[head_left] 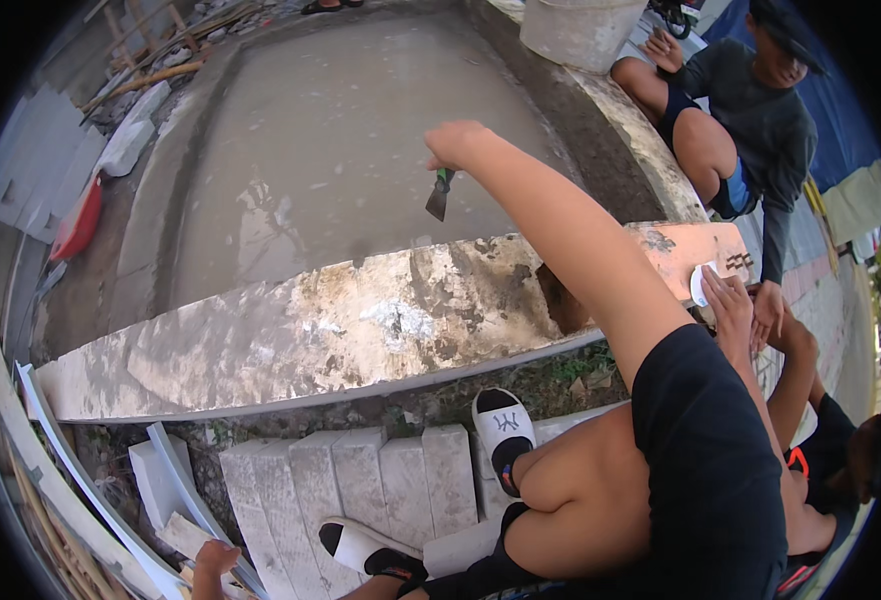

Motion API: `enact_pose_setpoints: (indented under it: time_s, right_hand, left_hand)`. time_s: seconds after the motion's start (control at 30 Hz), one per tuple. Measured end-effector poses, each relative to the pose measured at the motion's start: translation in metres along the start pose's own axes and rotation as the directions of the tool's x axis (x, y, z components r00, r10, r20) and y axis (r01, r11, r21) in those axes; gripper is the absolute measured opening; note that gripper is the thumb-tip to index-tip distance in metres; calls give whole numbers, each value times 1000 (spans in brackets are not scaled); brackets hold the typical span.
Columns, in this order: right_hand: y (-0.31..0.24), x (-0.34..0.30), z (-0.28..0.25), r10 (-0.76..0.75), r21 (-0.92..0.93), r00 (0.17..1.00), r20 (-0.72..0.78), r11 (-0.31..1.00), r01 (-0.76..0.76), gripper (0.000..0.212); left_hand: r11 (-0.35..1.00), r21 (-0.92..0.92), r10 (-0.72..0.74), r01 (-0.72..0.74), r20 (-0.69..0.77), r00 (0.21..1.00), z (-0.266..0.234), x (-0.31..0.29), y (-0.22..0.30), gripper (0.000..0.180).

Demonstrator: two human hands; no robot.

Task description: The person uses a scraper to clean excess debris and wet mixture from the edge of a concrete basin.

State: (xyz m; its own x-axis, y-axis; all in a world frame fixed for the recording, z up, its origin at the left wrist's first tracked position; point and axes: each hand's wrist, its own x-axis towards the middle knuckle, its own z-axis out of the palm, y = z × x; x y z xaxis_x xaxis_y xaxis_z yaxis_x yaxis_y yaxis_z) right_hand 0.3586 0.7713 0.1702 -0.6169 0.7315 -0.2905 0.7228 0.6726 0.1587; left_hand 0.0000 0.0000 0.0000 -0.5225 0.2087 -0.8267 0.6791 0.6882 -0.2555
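While the right hand (pixel 455 143) reached far out over the wet grey cement slab (pixel 340 150), its grip was clenched on the green handle of a small trowel (pixel 439 196) — blade hanging down just above the smoothed surface. The left hand (pixel 212 562) sat low at the bottom edge, touching a white strip (pixel 175 470) beside the stacked paving blocks (pixel 360 480) — whether it clasped the strip, I could not tell.

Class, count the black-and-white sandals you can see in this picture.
2: one sandal on the pavers just below the concrete ledge, the other sandal lower left near the bottom edge. None seem hidden.
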Motion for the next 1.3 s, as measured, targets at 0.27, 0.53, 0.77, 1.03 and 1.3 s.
enact_pose_setpoints:
  time_s: [0.27,0.53,0.77,1.03,1.3]
  right_hand:
    - [-3,4,18,33,-51,999,-39,998,-35,28]
    - [7,16,36,-15,-43,999,-30,999,14,26]
    - [4,11,38,-54,-19,996,-78,998,53,28]
    - [0,10,33,-18,19,998,-60,1000,20,30]
    - [-7,6,24,-16,21,998,-58,1000,17,26]
  left_hand:
    - [996,33,-81,82,-40,996,7,9,-5,46]
    - [995,21,-99,99,-4,995,7,17,2,49]
    - [992,-20,-126,126,2,992,8,13,-2,48]
    - [994,-16,-107,107,-33,994,10,8,-9,47]
    - [993,-22,-115,114,-70,991,13,5,-18,40]
